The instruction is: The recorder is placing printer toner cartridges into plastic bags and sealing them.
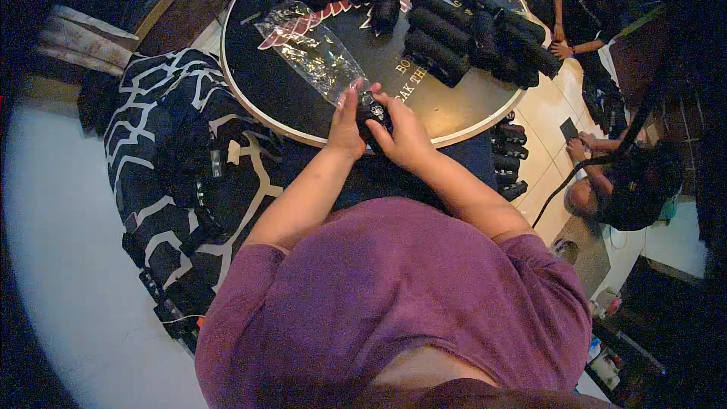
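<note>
At the near edge of the round table, my left hand (347,132) and my right hand (406,135) close from both sides around a dark rolled bundle (376,112) with a small white emblem. My right thumb lies across its near side. A clear, crinkled plastic bag (312,53) stretches from my fingers toward the far left of the tabletop. Its near end meets the bundle; whether the bundle is partly inside it, I cannot tell. My left fingertips touch or nearly touch the bag's edge.
Several black rolled bundles (439,34) lie on the round black table (265,98); others crowd its far edge. More dark packs rest on the patterned black-and-white cover (163,182) at left and on the floor at right. Other people sit at right, near a dark cable (568,182).
</note>
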